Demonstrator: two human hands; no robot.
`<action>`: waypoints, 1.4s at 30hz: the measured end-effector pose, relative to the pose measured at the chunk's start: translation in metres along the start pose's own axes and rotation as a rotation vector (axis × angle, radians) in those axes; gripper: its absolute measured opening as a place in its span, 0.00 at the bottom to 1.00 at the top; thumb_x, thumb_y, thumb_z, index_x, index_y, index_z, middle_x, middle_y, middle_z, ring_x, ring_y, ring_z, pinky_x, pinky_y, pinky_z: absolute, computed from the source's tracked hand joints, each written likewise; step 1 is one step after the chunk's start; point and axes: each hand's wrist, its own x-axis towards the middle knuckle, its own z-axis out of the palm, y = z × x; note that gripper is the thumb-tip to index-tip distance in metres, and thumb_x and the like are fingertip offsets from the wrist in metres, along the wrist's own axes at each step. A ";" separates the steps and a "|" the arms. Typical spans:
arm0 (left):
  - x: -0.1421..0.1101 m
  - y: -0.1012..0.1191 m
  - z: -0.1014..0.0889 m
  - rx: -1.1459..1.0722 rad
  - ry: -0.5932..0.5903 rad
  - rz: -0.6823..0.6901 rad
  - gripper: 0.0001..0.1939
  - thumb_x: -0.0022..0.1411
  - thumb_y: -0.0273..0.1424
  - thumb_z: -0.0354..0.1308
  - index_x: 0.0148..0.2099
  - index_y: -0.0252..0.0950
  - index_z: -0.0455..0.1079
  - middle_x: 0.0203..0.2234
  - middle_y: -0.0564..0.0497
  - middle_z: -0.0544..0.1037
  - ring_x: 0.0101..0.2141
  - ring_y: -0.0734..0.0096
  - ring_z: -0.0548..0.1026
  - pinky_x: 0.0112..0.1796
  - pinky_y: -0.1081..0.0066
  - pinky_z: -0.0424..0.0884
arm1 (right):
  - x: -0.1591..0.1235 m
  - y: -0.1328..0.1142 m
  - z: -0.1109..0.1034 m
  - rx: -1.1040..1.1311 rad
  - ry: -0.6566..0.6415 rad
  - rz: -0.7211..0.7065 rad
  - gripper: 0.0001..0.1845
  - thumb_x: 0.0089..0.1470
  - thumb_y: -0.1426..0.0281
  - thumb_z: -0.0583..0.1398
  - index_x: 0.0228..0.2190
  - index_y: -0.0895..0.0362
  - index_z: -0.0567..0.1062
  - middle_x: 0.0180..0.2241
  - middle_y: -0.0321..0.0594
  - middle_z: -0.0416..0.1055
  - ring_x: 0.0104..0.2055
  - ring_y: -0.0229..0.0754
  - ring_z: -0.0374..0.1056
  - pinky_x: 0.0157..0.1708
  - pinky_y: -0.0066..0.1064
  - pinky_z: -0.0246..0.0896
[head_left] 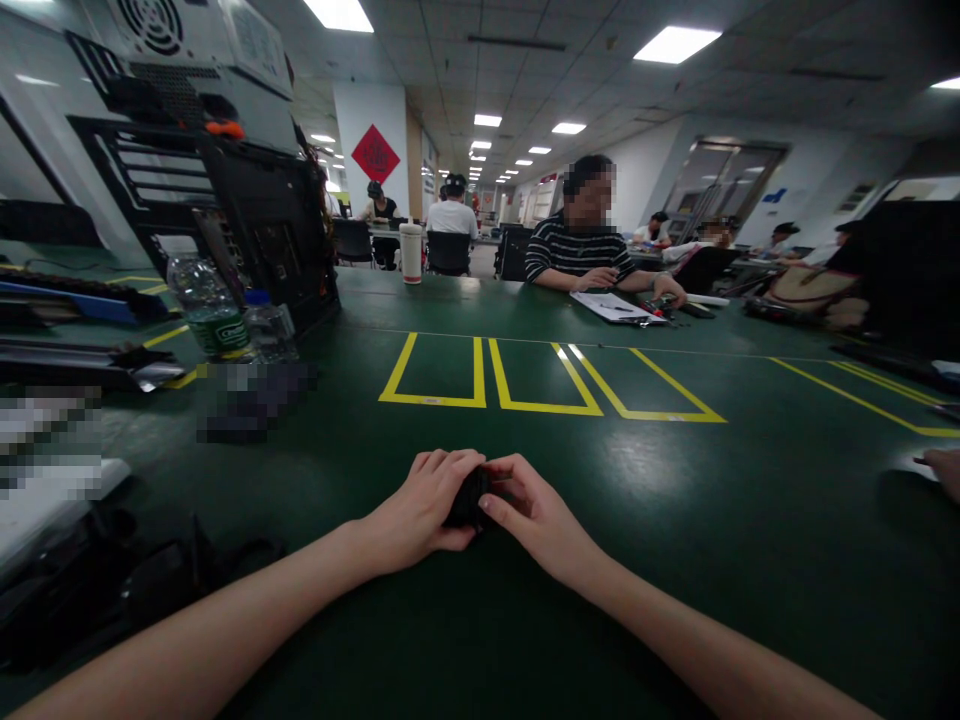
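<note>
Between my two hands is a small black object (466, 500), low over or on the green tabletop (600, 480); its kind cannot be made out. My left hand (429, 502) wraps over it from the left, fingers across the top and thumb along the near side. From the right, my right hand (529, 510) grips the object's edge with curled fingers and thumb. Most of the object is hidden by the fingers. Beyond the hands, yellow tape outlines (544, 408) mark the table.
At left stand a black computer case (262, 220), a large plastic bottle (202, 300) and a smaller blue-capped bottle (270, 328). Black gear (142, 575) lies near left. A white cup (410, 253) stands at the far edge. Across sits a person (577, 245) by a clipboard (611, 306); another person's hand (946, 470) shows at right.
</note>
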 end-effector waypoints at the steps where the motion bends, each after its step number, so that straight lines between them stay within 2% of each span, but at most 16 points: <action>1: 0.000 -0.001 0.001 -0.003 -0.009 -0.004 0.32 0.53 0.29 0.56 0.56 0.40 0.45 0.49 0.46 0.60 0.46 0.60 0.62 0.47 0.57 0.55 | 0.000 0.000 0.000 -0.009 -0.009 0.011 0.13 0.51 0.68 0.55 0.40 0.54 0.63 0.41 0.38 0.64 0.44 0.41 0.64 0.43 0.37 0.63; 5: 0.000 -0.007 0.008 0.015 -0.001 0.004 0.32 0.52 0.28 0.57 0.56 0.39 0.45 0.50 0.45 0.59 0.46 0.60 0.61 0.48 0.58 0.54 | -0.003 0.002 0.000 -0.007 -0.048 -0.024 0.14 0.49 0.71 0.56 0.40 0.53 0.62 0.41 0.37 0.63 0.44 0.39 0.64 0.44 0.36 0.62; 10: 0.001 -0.010 0.013 0.025 0.041 0.013 0.34 0.50 0.28 0.58 0.55 0.40 0.44 0.49 0.46 0.60 0.45 0.60 0.61 0.46 0.58 0.55 | -0.003 0.004 0.002 -0.036 0.024 -0.101 0.07 0.49 0.72 0.56 0.34 0.54 0.65 0.41 0.37 0.61 0.43 0.38 0.63 0.42 0.33 0.64; 12: 0.001 -0.009 0.011 0.016 0.025 0.013 0.33 0.51 0.29 0.57 0.56 0.41 0.44 0.49 0.46 0.60 0.45 0.60 0.62 0.46 0.58 0.55 | -0.001 0.004 0.003 -0.048 0.051 -0.094 0.07 0.49 0.72 0.56 0.34 0.54 0.65 0.40 0.37 0.62 0.43 0.39 0.63 0.41 0.34 0.64; 14: 0.000 -0.007 0.008 0.007 0.009 0.010 0.32 0.52 0.29 0.56 0.56 0.41 0.44 0.49 0.46 0.60 0.45 0.60 0.62 0.46 0.58 0.56 | 0.000 0.004 0.003 -0.046 0.054 -0.062 0.11 0.49 0.71 0.56 0.37 0.54 0.64 0.40 0.37 0.63 0.44 0.40 0.63 0.43 0.36 0.63; 17: -0.001 -0.005 0.005 0.009 0.014 0.012 0.32 0.52 0.29 0.57 0.56 0.40 0.44 0.49 0.45 0.60 0.45 0.60 0.61 0.47 0.58 0.55 | 0.000 0.003 0.002 -0.027 0.009 -0.009 0.15 0.50 0.70 0.56 0.41 0.53 0.62 0.42 0.38 0.64 0.45 0.41 0.63 0.44 0.37 0.62; 22: -0.001 -0.003 0.003 0.024 -0.039 0.003 0.32 0.54 0.29 0.55 0.56 0.39 0.43 0.50 0.45 0.58 0.46 0.61 0.60 0.48 0.58 0.54 | -0.004 0.003 0.003 -0.009 -0.056 -0.017 0.14 0.49 0.72 0.56 0.40 0.53 0.62 0.42 0.37 0.64 0.44 0.40 0.65 0.43 0.36 0.64; 28: 0.000 -0.005 0.007 0.032 -0.002 0.005 0.32 0.52 0.29 0.56 0.56 0.38 0.44 0.50 0.44 0.59 0.46 0.60 0.61 0.48 0.59 0.54 | -0.003 0.004 0.005 -0.073 0.039 -0.092 0.08 0.50 0.72 0.55 0.36 0.53 0.65 0.39 0.36 0.63 0.43 0.40 0.64 0.42 0.35 0.64; 34: 0.000 -0.005 0.007 0.029 -0.027 0.000 0.31 0.53 0.30 0.56 0.56 0.38 0.44 0.50 0.45 0.59 0.45 0.61 0.61 0.48 0.59 0.54 | -0.001 0.003 0.001 -0.052 0.003 0.001 0.16 0.50 0.70 0.56 0.42 0.53 0.62 0.44 0.39 0.63 0.46 0.41 0.63 0.44 0.37 0.63; 38: 0.000 -0.008 0.010 0.042 0.003 0.008 0.32 0.51 0.28 0.57 0.55 0.38 0.44 0.50 0.45 0.58 0.46 0.61 0.61 0.48 0.59 0.54 | -0.004 0.003 0.002 -0.010 -0.053 -0.023 0.15 0.49 0.73 0.56 0.41 0.53 0.62 0.42 0.37 0.64 0.45 0.40 0.64 0.44 0.36 0.63; 42: 0.000 -0.009 0.012 0.037 0.015 0.012 0.33 0.51 0.29 0.57 0.56 0.39 0.43 0.50 0.45 0.58 0.46 0.61 0.60 0.48 0.59 0.53 | -0.005 0.004 0.005 0.006 -0.018 -0.055 0.10 0.51 0.72 0.55 0.38 0.53 0.63 0.40 0.36 0.64 0.44 0.39 0.65 0.42 0.34 0.64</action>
